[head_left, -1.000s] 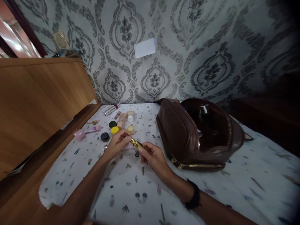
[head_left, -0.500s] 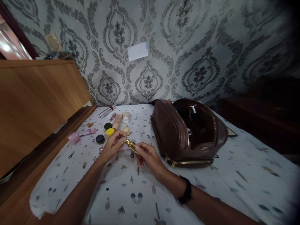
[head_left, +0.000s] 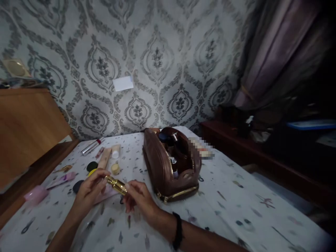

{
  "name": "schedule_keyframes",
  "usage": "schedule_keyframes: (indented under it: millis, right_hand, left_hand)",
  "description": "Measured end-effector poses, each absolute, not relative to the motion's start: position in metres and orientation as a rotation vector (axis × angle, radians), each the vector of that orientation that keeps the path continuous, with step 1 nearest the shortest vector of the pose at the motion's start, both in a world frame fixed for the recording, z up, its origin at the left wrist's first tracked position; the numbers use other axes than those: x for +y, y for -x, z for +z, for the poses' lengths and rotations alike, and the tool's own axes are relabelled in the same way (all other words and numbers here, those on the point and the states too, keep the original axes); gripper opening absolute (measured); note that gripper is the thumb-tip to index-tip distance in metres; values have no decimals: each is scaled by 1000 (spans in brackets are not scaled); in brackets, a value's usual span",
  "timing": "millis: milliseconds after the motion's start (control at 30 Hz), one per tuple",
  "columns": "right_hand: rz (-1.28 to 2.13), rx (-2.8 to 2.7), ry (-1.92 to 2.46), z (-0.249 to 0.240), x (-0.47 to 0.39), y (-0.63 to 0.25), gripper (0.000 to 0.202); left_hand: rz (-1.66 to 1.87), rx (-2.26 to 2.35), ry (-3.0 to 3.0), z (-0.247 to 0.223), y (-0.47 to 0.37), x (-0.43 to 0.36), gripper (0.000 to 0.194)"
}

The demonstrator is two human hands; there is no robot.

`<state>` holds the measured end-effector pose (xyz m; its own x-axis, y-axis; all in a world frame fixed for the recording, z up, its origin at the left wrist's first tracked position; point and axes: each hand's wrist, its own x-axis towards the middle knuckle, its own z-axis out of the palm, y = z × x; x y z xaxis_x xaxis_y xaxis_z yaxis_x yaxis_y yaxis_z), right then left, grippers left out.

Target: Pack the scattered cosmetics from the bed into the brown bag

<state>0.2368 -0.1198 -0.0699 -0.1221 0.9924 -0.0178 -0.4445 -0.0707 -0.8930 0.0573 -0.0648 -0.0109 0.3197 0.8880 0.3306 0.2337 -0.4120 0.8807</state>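
Both my hands hold a shiny gold lipstick tube [head_left: 118, 185] above the table. The fingertips of my left hand [head_left: 90, 190] pinch its left end, while my right hand [head_left: 141, 199] grips the right end between thumb and fingers. Whether its cap is on or off I cannot tell. Close behind my left hand are a yellow lid [head_left: 92, 172], partly covered by the fingers, and a small cream-coloured pot [head_left: 115, 169]. A pale pink item [head_left: 106, 194] lies partly hidden under my hands. To the right stands an unzipped brown cosmetic bag [head_left: 154, 164] with several items inside.
On the patterned white cloth [head_left: 210, 224] lie a beige tube [head_left: 105, 158], a white-capped tube [head_left: 116, 151], silver tubes [head_left: 91, 146], dark lids [head_left: 92, 166] and a pink jar [head_left: 36, 195]. A wooden cabinet [head_left: 28, 122] stands left; a dark red ledge [head_left: 231, 147] runs along the right.
The view has swung to the right, so the bag and hands sit further left and more of the right side shows. Both hands still hold the gold tube.
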Motion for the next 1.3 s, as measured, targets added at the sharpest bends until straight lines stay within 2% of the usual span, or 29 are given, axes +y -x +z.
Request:
schedule_keyframes:
  millis: [300, 567, 800, 1000, 1133, 1300]
  right_hand:
    - [1513, -845, 813, -75, -116, -235, 78]
    - [1490, -870, 779, -72, -115, -238, 68]
    - [1507, -845, 749, -72, -116, -239, 66]
    - [1504, -775, 733, -78, -113, -235, 69]
    - [1484, -799, 732, -79, -111, -235, 66]
    - [1458, -781, 783, -70, -115, -239, 63]
  left_hand:
    - [1043, 1076, -1853, -19, -54, -57, 33]
    - [1115, 1111, -1753, -17, -67, -62, 40]
    - [1029, 1166, -1737, -16, -64, -62, 45]
    - [1040, 1242, -1876, -33, -58, -56, 43]
    - [1110, 1292, -1983, -40, -57, -48, 50]
    - [1067, 1228, -2004, -22, -65, -58, 38]
